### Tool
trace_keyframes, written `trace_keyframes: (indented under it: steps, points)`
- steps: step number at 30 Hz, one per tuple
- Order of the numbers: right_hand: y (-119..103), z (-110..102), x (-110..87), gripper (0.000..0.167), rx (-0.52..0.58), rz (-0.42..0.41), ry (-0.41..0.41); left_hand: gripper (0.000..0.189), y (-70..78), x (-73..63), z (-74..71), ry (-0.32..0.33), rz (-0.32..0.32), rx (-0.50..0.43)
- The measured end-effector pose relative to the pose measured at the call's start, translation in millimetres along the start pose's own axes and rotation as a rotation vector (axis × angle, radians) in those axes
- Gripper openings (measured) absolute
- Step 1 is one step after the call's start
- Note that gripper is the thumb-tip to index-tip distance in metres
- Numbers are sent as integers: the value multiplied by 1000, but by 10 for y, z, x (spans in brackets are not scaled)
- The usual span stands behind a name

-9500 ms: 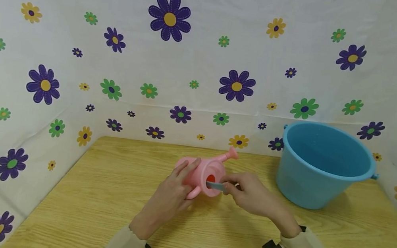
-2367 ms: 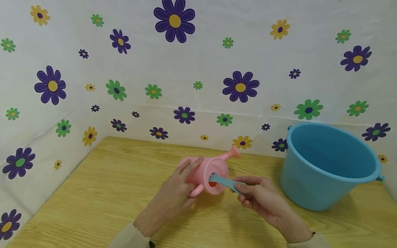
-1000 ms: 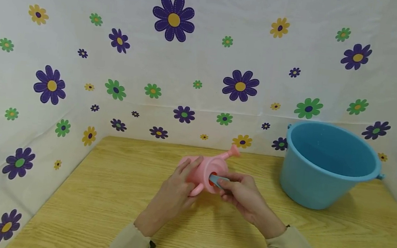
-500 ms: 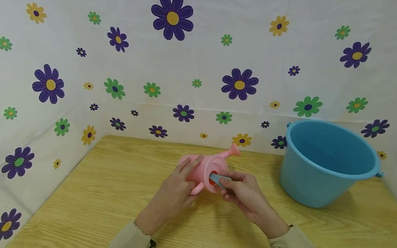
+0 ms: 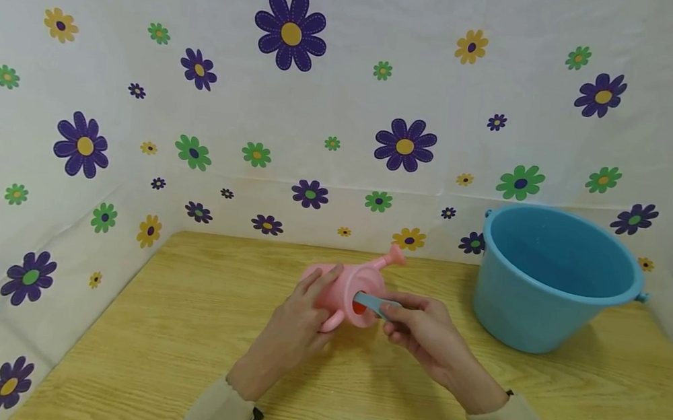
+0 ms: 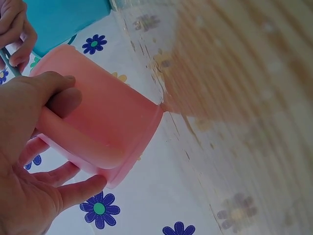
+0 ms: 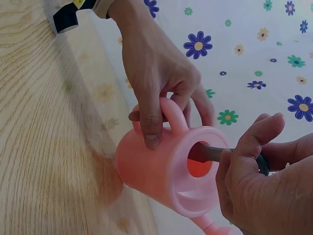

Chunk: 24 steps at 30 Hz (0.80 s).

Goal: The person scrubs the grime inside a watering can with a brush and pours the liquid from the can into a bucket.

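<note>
A pink watering can (image 5: 331, 294) lies on its side on the table, its round opening facing right and its spout toward the back. My left hand (image 5: 294, 331) grips it, fingers spread over the body and thumb hooked round the handle (image 7: 175, 115). Between thumb and fingers, my right hand (image 5: 428, 334) pinches a slim blue-grey tool (image 5: 373, 303). The tool's far end reaches through the opening (image 7: 198, 169) and is hidden inside, where the can looks red. At its other end, whitish bristle-like bits (image 7: 286, 168) show beside my right hand.
A large blue bucket (image 5: 521, 316) stands at the back right of the wooden table (image 5: 179, 330), close to my right hand. Behind and at both sides hangs a white cloth (image 5: 336, 88) printed with flowers.
My right hand has moved the tool in and out of the can's opening; over the last half second it has drawn back slightly rightward. My left hand and the can have stayed in place.
</note>
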State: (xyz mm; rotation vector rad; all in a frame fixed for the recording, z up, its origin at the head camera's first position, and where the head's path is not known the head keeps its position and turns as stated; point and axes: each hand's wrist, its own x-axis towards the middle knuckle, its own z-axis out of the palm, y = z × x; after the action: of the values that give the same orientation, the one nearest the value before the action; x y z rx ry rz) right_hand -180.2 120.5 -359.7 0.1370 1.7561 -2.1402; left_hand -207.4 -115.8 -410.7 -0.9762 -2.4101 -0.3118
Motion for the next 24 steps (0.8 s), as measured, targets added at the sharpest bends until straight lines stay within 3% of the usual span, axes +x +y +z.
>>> trace_keyframes:
  steps: [24]
  points:
    - [12, -33, -10, 39, 29, 9, -16, 32, 0, 7, -15, 2, -5, 9]
